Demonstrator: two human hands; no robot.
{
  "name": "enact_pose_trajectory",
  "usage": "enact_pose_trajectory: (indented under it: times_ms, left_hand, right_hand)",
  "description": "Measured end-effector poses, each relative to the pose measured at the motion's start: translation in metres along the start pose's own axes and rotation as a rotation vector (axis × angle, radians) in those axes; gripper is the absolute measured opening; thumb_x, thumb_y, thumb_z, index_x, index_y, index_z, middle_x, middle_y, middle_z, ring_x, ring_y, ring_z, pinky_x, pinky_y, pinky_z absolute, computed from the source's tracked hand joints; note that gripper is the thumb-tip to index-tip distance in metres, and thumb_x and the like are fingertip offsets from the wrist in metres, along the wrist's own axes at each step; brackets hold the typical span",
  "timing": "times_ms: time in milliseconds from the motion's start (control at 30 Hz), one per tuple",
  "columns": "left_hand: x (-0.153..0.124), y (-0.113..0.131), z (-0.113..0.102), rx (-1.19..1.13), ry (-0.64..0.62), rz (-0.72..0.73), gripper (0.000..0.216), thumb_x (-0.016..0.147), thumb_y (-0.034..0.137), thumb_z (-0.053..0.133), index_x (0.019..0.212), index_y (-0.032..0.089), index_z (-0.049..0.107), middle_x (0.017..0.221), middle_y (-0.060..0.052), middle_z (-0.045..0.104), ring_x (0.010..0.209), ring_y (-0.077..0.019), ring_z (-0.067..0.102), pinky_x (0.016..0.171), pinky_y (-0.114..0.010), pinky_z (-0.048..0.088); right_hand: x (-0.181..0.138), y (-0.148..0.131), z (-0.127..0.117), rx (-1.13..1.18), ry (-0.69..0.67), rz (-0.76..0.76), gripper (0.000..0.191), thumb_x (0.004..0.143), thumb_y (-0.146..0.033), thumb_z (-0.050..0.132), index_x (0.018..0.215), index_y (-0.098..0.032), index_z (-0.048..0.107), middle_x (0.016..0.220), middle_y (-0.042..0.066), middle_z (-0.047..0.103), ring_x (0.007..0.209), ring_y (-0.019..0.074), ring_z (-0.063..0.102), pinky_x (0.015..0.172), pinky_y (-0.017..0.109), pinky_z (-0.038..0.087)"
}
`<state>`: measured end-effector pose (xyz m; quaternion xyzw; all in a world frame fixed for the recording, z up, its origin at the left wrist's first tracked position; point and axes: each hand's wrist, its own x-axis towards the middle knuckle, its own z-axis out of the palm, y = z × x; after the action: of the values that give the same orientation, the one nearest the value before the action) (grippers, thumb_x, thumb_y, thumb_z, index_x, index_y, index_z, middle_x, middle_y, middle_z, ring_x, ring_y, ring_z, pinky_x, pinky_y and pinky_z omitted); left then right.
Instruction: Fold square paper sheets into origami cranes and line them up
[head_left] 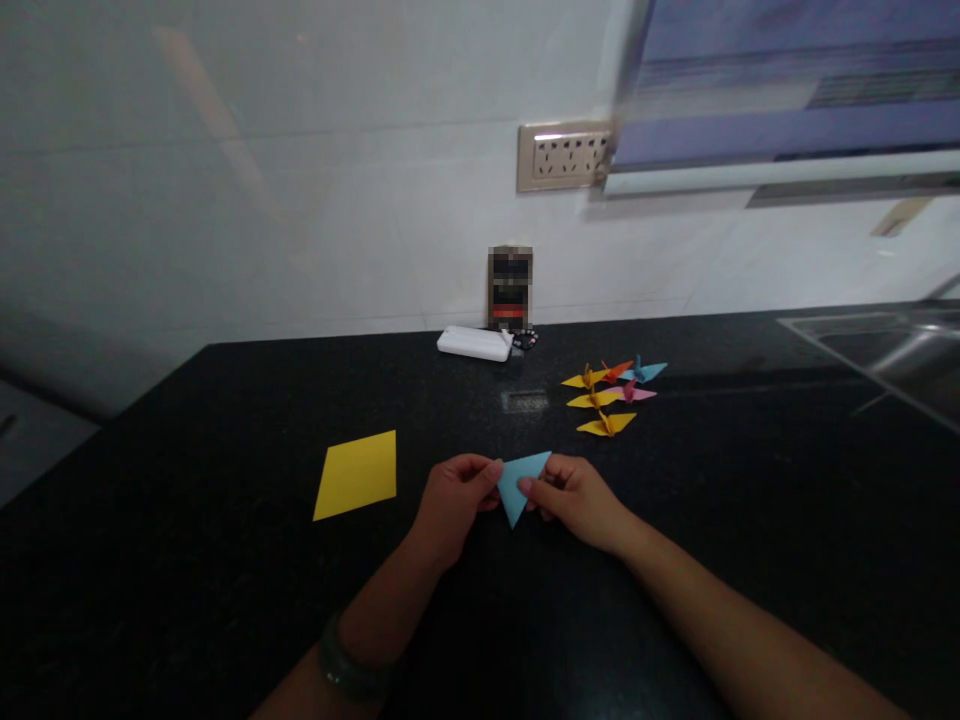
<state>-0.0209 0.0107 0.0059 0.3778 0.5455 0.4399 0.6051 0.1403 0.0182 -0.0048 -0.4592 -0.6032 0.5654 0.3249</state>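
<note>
1. The dark countertop, by which most of the lower view is filled, is bounded behind by a pale wall.
2. The purplish blind is cut off at the upper right; its grey band is blurred, and any lettering there cannot be made out.
3. The metal sink is cropped by the right edge.
4. The left hand, with a dark bracelet at its wrist, is closed in a pinch on the left corner of a triangular blue paper; the right hand is likewise closed on its right side, the thumb being laid over the face. The fingertips behind are hidden.
5. The yellow sheet is laid flat, left of the left hand.
6. The socket panel is mounted on the wall, partly overlapped by the blind.
7. The white oblong case is set near the wall.
8. The upright object behind it is obscured by pixelation; its label is unreadable.
9. The blue paper is held between both hands, one point directed toward the person.
10. Six paper cranes are clustered beyond the right hand.
11. The beaded loop is seen beside the case.
</note>
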Motion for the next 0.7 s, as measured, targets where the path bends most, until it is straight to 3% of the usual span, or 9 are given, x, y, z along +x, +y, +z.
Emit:
enact_pose_trajectory:
  times_ms: [167, 367, 500, 700]
  left_hand:
    - [-0.0016, -0.0018, 0.0003, 0.091, -0.070, 0.036, 0.020, 0.064, 0.030, 0.067, 0.065, 0.012, 0.060, 0.054, 0.000, 0.058, 0.051, -0.0078, 0.052, 0.051, -0.019, 0.041]
    - [-0.0003, -0.0020, -0.0032, -0.242, -0.155, -0.164, 0.018, 0.067, 0.030, 0.065, 0.070, 0.014, 0.058, 0.057, 0.001, 0.058, 0.051, -0.0086, 0.054, 0.050, -0.020, 0.042]
    - [0.0011, -0.0039, -0.0042, -0.340, -0.213, -0.219, 0.017, 0.069, 0.030, 0.063, 0.073, 0.014, 0.057, 0.060, -0.001, 0.060, 0.052, -0.0091, 0.056, 0.050, -0.020, 0.043]
    - [0.0000, -0.0040, -0.0017, -0.324, -0.205, -0.220, 0.018, 0.069, 0.030, 0.064, 0.070, 0.014, 0.056, 0.059, 0.001, 0.058, 0.051, -0.0083, 0.055, 0.049, -0.019, 0.043]
  right_hand:
    - [-0.0004, 0.0001, -0.0028, -0.043, 0.012, -0.044, 0.030, 0.075, -0.043, 0.055, 0.063, -0.016, 0.051, 0.053, -0.003, 0.048, 0.046, 0.0074, 0.043, 0.043, 0.019, 0.033]
    - [-0.0009, -0.0020, -0.0041, 0.173, -0.032, -0.087, 0.038, 0.080, -0.050, 0.045, 0.067, -0.014, 0.054, 0.058, -0.001, 0.054, 0.045, 0.0064, 0.044, 0.046, 0.020, 0.036]
    - [-0.0015, -0.0032, -0.0028, 0.293, -0.064, -0.063, 0.034, 0.071, -0.047, 0.059, 0.080, -0.015, 0.055, 0.063, -0.001, 0.057, 0.047, 0.0061, 0.047, 0.046, 0.020, 0.038]
    - [-0.0014, -0.0025, 0.0011, 0.317, -0.074, -0.057, 0.028, 0.060, -0.036, 0.071, 0.071, -0.016, 0.054, 0.057, -0.005, 0.051, 0.046, 0.0046, 0.044, 0.044, 0.018, 0.036]
